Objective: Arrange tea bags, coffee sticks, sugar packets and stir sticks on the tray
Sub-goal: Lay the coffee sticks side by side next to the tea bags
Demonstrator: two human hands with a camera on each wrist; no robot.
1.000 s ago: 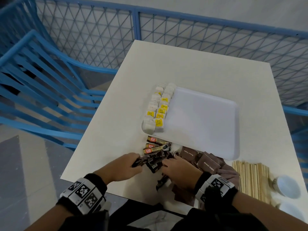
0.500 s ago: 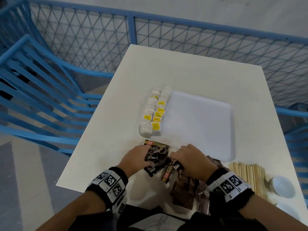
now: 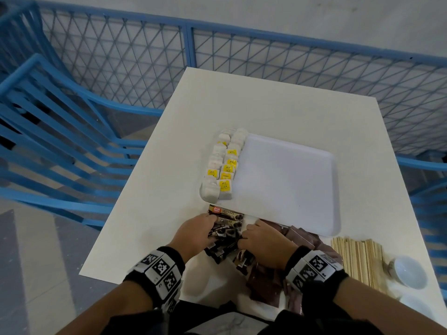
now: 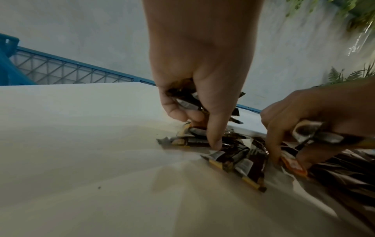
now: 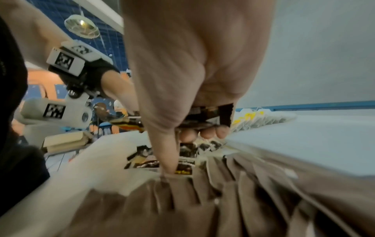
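A pile of dark coffee sticks (image 3: 226,234) lies on the table just before the white tray's (image 3: 290,184) near edge. My left hand (image 3: 197,232) grips one end of a bunch of sticks (image 4: 188,102), its thumb pressing the pile. My right hand (image 3: 262,243) grips the other end of the sticks (image 5: 205,118), its thumb down among them. Two rows of tea bags (image 3: 223,165) with yellow tags fill the tray's left side. Brown sugar packets (image 3: 300,234) lie fanned under and beside my right hand. Wooden stir sticks (image 3: 358,259) lie at the right.
A small white cup (image 3: 408,272) stands right of the stir sticks near the table's front right corner. Blue mesh fencing (image 3: 266,59) runs behind the table, and a blue slatted rail (image 3: 55,131) stands to its left. The table (image 3: 278,107) ends just before my wrists.
Both hands moved forward over the coffee sticks toward the tray's near edge and closed in on the pile from either side. The head view shifted closer.
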